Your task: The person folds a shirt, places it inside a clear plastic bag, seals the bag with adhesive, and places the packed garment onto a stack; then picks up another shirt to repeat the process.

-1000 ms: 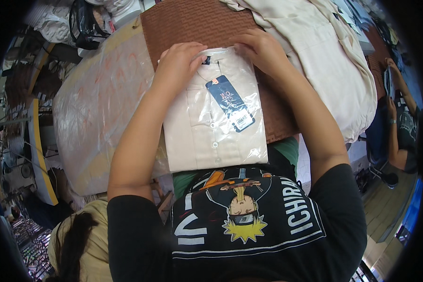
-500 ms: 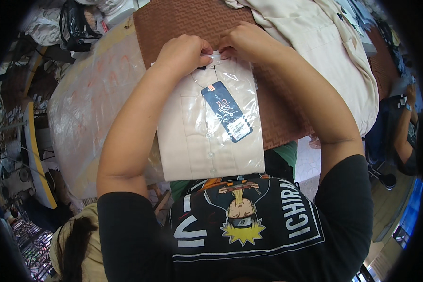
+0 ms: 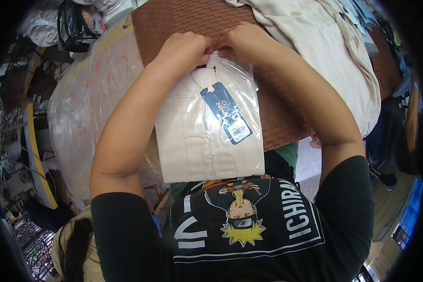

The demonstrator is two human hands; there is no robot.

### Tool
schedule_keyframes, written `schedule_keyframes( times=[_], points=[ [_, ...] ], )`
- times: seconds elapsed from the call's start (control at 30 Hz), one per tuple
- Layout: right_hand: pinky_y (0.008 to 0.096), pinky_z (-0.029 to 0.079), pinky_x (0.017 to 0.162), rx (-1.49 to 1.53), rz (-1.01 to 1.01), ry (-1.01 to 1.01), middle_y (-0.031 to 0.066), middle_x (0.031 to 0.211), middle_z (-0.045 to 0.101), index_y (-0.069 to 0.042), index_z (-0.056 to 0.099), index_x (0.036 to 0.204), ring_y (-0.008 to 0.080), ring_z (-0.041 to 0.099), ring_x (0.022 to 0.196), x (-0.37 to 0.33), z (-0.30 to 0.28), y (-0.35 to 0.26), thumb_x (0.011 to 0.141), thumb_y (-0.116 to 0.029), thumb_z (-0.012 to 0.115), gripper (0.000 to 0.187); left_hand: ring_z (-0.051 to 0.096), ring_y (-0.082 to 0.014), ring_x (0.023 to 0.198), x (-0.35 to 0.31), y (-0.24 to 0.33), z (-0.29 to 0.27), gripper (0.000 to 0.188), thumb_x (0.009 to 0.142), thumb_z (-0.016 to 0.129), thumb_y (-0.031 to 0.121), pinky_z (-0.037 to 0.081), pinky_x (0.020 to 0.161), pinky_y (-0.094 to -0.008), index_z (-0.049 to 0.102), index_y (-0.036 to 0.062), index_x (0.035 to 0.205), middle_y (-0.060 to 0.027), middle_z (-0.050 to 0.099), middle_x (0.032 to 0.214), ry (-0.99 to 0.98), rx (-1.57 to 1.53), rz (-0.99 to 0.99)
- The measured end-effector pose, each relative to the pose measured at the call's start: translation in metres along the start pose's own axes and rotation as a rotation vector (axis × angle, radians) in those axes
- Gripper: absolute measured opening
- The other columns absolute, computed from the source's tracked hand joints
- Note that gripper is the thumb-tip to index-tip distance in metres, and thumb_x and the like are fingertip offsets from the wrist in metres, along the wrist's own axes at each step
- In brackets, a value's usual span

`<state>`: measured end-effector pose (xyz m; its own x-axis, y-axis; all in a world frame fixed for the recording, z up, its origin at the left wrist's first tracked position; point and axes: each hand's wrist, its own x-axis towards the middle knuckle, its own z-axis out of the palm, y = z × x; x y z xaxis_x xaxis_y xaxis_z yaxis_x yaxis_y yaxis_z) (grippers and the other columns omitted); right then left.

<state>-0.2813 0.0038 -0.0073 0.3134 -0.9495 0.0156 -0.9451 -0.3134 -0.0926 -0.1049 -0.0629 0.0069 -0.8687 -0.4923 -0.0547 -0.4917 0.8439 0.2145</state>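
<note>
On the left, clear plastic sheeting (image 3: pixel 96 108) covers that side of the worktop (image 3: pixel 188 16), with a black bag (image 3: pixel 73 33) beyond its far left corner. Next comes our left hand (image 3: pixel 185 49), its fingers bent and pinching the far edge of a clear packet (image 3: pixel 246 87). Inside the packet is a folded cream shirt (image 3: pixel 192 145), button side up; it lies on our side of the fingers and runs from just below them to the worktop's near edge. A dark blue tag (image 3: pixel 226 113) sits aslant on the shirt, apart from the fingers. Just beside the left, our right hand (image 3: pixel 246 42) curls its fingers onto the same far edge; its fingertips are partly hidden, but they look closed on the plastic. Farther right, a loose cream garment (image 3: pixel 324 61) spreads along the worktop's right edge.
</note>
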Motion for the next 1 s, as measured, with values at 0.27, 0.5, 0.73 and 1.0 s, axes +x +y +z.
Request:
schedule_keyframes(
  times=[0.27,0.5,0.73,1.0],
  points=[
    [0.0403,0.049,0.074,-0.006,-0.003,-0.068,0.0074,0.087,0.068,-0.014,0.072,0.092,0.0278,0.064,0.081,0.003,-0.004,0.002,0.076,-0.022,0.068,0.018,0.067,-0.0271,0.077,0.002,0.002,0.0,0.021,0.077,0.071,0.025,0.051,0.071,-0.0379,0.07,0.008,0.088,-0.0097,0.07,0.082,-0.009,-0.028,-0.013],
    [0.0409,0.049,0.071,-0.047,-0.069,-0.08,0.0071,0.082,0.068,-0.013,0.071,0.087,0.0288,0.064,0.078,0.003,-0.008,0.001,0.077,-0.019,0.066,0.013,0.066,-0.0267,0.08,0.006,0.004,-0.003,0.02,0.075,0.07,0.029,0.049,0.074,-0.039,0.069,0.0106,0.085,-0.0106,0.069,0.079,-0.035,0.073,0.035],
    [0.0403,0.049,0.069,-0.047,-0.11,-0.026,0.008,0.08,0.067,-0.013,0.069,0.081,0.0288,0.064,0.075,0.0,-0.009,-0.005,0.073,-0.013,0.062,0.011,0.066,-0.0287,0.081,0.01,0.004,0.0,0.024,0.075,0.07,0.024,0.049,0.076,-0.0392,0.067,0.0093,0.094,-0.0114,0.069,0.082,-0.059,0.133,0.075],
    [0.0376,0.05,0.072,0.264,0.039,0.13,0.0089,0.08,0.066,-0.011,0.069,0.097,0.0293,0.064,0.078,-0.008,-0.001,0.006,0.078,-0.014,0.063,0.02,0.064,-0.0304,0.09,0.001,-0.015,0.015,0.033,0.078,0.067,0.023,0.049,0.08,-0.0395,0.063,0.0065,0.106,-0.0117,0.068,0.093,0.217,-0.19,0.098]
  ],
)
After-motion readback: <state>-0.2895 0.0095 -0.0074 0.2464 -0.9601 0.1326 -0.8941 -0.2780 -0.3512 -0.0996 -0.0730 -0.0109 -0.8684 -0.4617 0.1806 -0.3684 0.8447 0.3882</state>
